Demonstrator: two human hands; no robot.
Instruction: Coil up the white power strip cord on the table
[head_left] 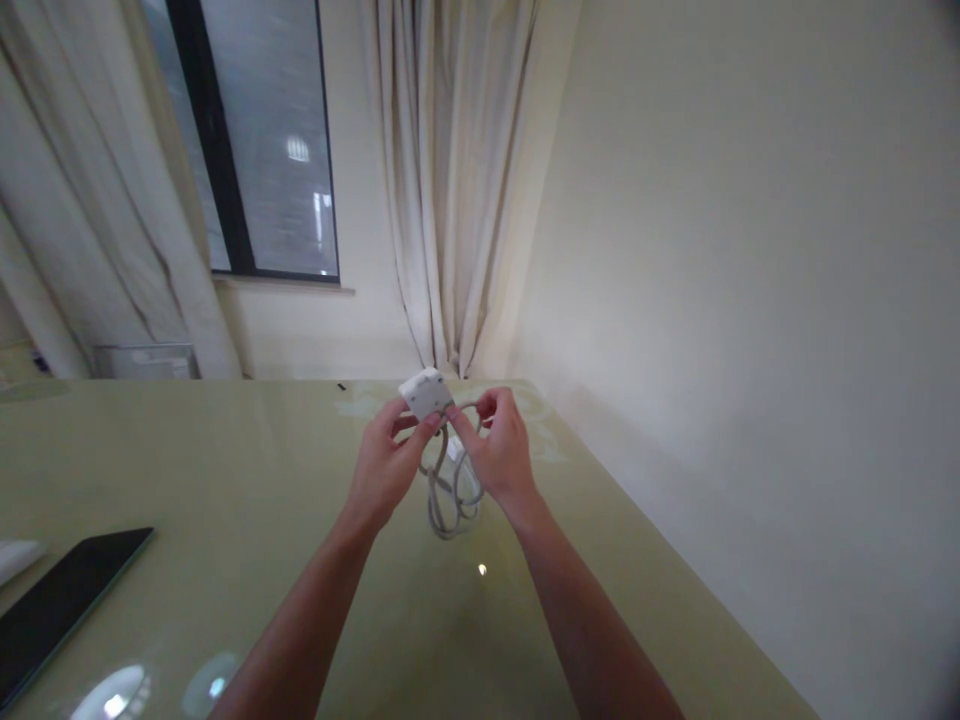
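Observation:
Above the table, both hands hold a white block (pixel 426 392) with small dark marks on its face, joined to a grey cord (pixel 442 500). It looks like a small extension cord. My left hand (pixel 384 462) pinches the block's lower left side between thumb and fingers. At its lower right corner is the thumb of my right hand (pixel 502 450), whose curled fingers grip a loop of the cord. Several loops hang below and between the hands. A white piece (pixel 455 448) shows among them, partly hidden by the right thumb.
A black flat tablet-like slab (pixel 71 595) lies on the glossy greenish table (pixel 247 480) at left, beside a white object (pixel 16 556). A tiny dark item (pixel 341 387) is near the far edge. Curtains (pixel 450 180) and a window stand behind; a wall (pixel 735 300) borders the right.

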